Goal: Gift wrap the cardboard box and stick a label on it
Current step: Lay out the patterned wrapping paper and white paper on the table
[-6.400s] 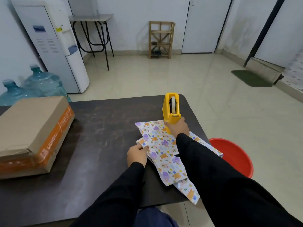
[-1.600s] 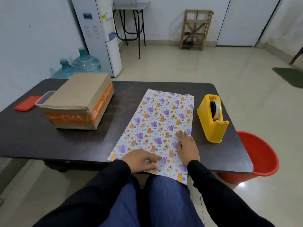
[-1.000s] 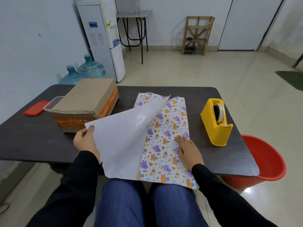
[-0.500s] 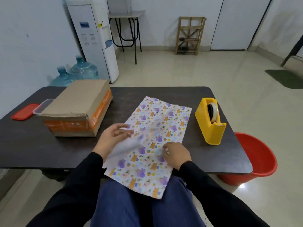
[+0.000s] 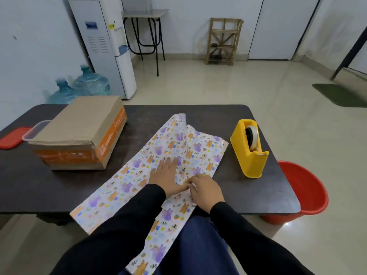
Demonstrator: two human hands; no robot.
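The left hand (image 5: 165, 176) lies open and flat on the wrapping paper (image 5: 139, 175), whose near end hangs off the table (image 5: 29, 191), while the right hand (image 5: 205, 188) pinches a paper fold, fingertips hidden, and the cardboard box (image 5: 83, 133) sits apart at left.

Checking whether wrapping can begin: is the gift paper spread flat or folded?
Partly unfolded. The gift paper has a raised fold along its middle; the left hand presses it and the right hand pinches it.

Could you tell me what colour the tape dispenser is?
The tape dispenser is yellow, clear in the head view.
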